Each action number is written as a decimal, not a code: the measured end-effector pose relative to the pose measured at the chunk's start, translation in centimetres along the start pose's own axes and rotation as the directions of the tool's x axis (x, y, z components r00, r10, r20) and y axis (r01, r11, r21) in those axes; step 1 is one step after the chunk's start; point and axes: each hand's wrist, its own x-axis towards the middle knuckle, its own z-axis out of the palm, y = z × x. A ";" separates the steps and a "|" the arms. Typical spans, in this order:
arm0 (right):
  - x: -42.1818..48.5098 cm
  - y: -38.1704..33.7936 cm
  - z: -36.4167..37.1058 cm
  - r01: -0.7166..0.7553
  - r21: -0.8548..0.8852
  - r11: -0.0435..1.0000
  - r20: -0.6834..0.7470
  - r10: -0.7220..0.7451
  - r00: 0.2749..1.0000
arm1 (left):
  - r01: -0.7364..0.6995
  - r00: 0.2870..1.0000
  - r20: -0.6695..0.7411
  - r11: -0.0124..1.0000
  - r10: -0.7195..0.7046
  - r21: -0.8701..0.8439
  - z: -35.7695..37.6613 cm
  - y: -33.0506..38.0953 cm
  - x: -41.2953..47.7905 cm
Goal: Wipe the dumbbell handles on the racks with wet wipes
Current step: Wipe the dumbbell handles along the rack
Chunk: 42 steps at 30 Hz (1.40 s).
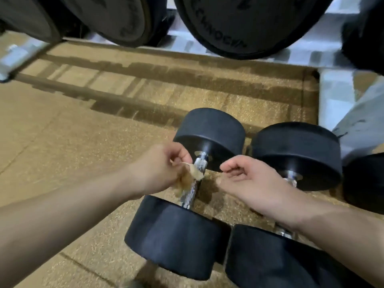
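Observation:
A black dumbbell (209, 132) with a chrome knurled handle (192, 188) lies on the speckled tan floor in the middle of the head view. My left hand (158, 169) pinches a crumpled wet wipe (191, 175) that touches the left side of that handle. My right hand (249, 181) hovers just right of the handle, fingers loosely curled, holding nothing. A second black dumbbell (299, 154) lies beside the first on the right, its handle partly hidden behind my right hand and forearm.
Large black weight heads (245, 23) on a rack fill the top of the view, above a pale rack base (340, 96) at the right. A further black weight (363, 181) sits at the far right edge. Tan rubber floor (62, 142) spreads to the left.

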 end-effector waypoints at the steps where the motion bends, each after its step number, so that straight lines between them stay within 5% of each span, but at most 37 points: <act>1: 1.3 -0.8 1.0 -0.045 0.008 0.999 0.046 0.044 0.998 | -0.011 0.999 0.052 0.997 0.016 -0.082 -0.3 -0.7 0.4; 4: 3.9 -2.3 3.3 -0.087 0.078 0.993 0.179 0.072 0.981 | 0.025 0.989 0.145 0.943 0.025 -0.331 -0.7 -2.1 1.9; 8: 5.3 -2.7 4.8 -0.184 0.326 0.927 0.106 0.158 0.982 | 0.151 0.982 0.181 0.805 -0.055 -0.574 -0.2 -3.2 3.7; 12: 6.7 -0.6 6.1 -0.382 0.419 0.824 -0.215 0.499 0.840 | 0.149 0.986 -0.018 0.916 -0.168 -0.371 0.5 -5.4 5.9; 16: 7.2 0.3 6.8 -0.454 0.295 0.841 -0.425 0.541 0.725 | 0.230 0.973 0.073 0.897 -0.219 -0.378 1.3 -7.0 6.9; 21: 9.8 -1.5 9.3 -0.364 0.653 0.664 -0.175 0.600 0.780 | 0.279 0.960 0.077 0.893 -0.270 -0.353 2.2 -7.9 7.0; 26: 10.6 -1.4 11.1 -0.301 0.667 0.681 -0.254 0.589 0.767 | 0.328 0.945 0.103 0.882 -0.311 -0.340 1.8 -8.5 7.1; 31: 8.3 -0.4 11.4 -0.303 0.462 0.834 -0.297 0.467 0.833 | 0.316 0.949 0.122 0.891 -0.292 -0.325 2.0 -9.0 7.1; 34: 6.0 -1.6 10.9 -0.425 0.139 0.894 -0.128 0.442 0.888 | 0.325 0.946 0.110 0.886 -0.306 -0.330 2.1 -9.2 7.2; 36: 5.6 -1.6 10.4 -0.481 0.120 0.869 -0.018 0.486 0.874 | 0.325 0.946 0.101 0.893 -0.309 -0.311 2.2 -9.2 7.2; 39: 6.9 -1.5 9.9 -0.496 0.364 0.789 -0.011 0.536 0.844 | 0.324 0.946 0.101 0.898 -0.307 -0.297 2.5 -9.1 7.1; 42: 9.7 -1.1 9.2 -0.345 0.696 0.630 -0.078 0.544 0.835 | 0.321 0.947 0.113 0.897 -0.301 -0.304 2.6 -9.0 7.1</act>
